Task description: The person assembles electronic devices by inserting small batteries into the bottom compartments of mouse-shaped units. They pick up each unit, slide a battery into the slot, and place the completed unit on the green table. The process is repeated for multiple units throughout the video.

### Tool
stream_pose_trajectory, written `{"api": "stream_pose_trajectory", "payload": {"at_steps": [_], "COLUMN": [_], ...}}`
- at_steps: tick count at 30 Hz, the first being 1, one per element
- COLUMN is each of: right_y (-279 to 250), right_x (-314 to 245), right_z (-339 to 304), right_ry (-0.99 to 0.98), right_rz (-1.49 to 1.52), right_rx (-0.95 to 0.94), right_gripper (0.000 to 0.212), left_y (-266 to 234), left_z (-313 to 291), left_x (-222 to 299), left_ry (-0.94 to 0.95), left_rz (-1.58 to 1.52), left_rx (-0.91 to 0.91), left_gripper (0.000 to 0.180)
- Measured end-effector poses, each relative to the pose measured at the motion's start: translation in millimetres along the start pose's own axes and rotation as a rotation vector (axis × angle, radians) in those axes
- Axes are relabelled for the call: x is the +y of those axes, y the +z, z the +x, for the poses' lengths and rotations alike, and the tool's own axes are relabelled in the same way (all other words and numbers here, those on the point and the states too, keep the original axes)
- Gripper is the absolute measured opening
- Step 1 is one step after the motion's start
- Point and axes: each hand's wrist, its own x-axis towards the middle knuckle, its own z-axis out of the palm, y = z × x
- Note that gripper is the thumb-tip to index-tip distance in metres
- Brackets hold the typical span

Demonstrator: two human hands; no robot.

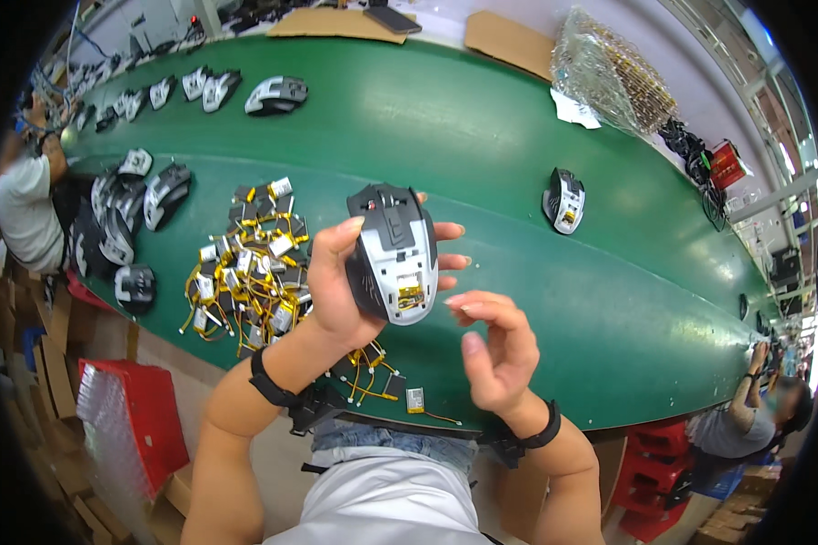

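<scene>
While the L hand [336, 300] holds a grey-and-black mouse [395, 254] up over the green table [382, 118], approx. mid-view, the R hand [500, 359] hovers just beside its lower end w/ nothing visible in its grasp. L fingers are wrapped round the mouse, thumb on the near side, others showing past the far side, so the grip looks secure; R fingers are half curled, thumb spread away, tips near the mouse but apart from it AFAICT. A small cutout in the casing faces up, w/ a yellow-wrapped piece [411, 295] inside, prob. a batt. like those in the batt. heap [245, 263] to the left; can't tell if it's wired or fully seated.

Step in hand, best guess: checking or adjusting that piece in its slot. Next move calls for the L hand to hold the mouse level & steady, R fingers coming in lightly at the cutout w/o pressing hard. One similar mouse [565, 202] sits alone to the right, yellow showing in its cutout too; a loose batt. [415, 400] lies near the table's front edge.
</scene>
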Motion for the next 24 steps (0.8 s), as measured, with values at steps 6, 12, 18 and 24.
{"api": "stream_pose_trajectory", "payload": {"at_steps": [6,12,18,24], "right_y": [-32,-14,-14,-13], "right_x": [41,27,31,26], "right_z": [9,3,2,4], "right_ry": [0.183,0.134,0.164,0.079], "right_rz": [-0.203,-0.325,-0.35,-0.434], "right_rx": [-0.164,-0.348,-0.461,-0.531], "right_gripper": [0.01,0.007,0.005,0.011], "left_y": [36,56,-34,-54], "left_z": [-2,90,200,227], "left_x": [22,47,0,12], "left_ry": [-0.172,-0.01,-0.171,0.216], "left_rz": [0.383,0.759,1.164,2.309], "left_rx": [0.054,0.074,0.239,0.243], "left_gripper": [0.062,0.034,0.04,0.058]}}
